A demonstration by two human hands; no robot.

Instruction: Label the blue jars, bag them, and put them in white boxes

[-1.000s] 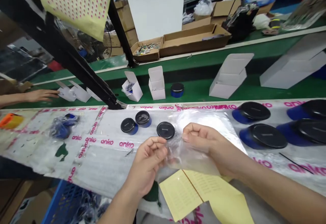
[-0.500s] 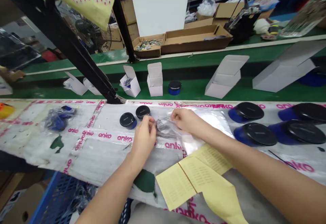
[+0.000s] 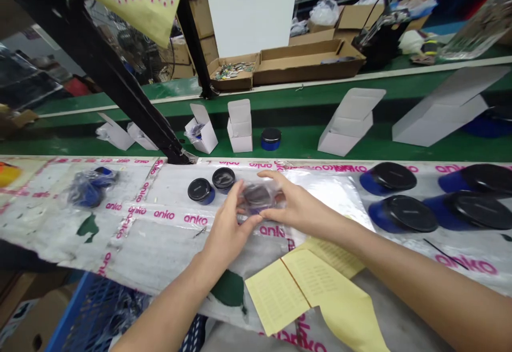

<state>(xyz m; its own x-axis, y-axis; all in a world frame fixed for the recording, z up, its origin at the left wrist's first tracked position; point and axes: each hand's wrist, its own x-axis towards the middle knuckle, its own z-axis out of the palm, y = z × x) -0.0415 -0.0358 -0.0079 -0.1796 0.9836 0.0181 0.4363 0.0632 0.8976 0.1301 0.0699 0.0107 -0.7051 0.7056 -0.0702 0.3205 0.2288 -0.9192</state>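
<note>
Between my two hands is a blue container with a black lid, wrapped in a clear plastic bag. My left hand closes on its left side, thumb along the near edge. On the other side, my right hand grips it with thumb and fingers. Just left of it stand two similar blue containers with black lids, one nearer and one farther. Clear plastic bags lie flat to the right, beyond my right wrist. Yellow printed sheets rest on the table below my forearms.
Several larger black-lidded blue containers stand at the right. Bagged blue items lie at the left. On the green conveyor are open white boxes and a blue container. A black post slants down at the left. A blue crate sits below.
My right hand has come down from the bag's edge onto the wrapped container. My left hand has turned to clasp its side. Items on the conveyor have shifted slightly left.
</note>
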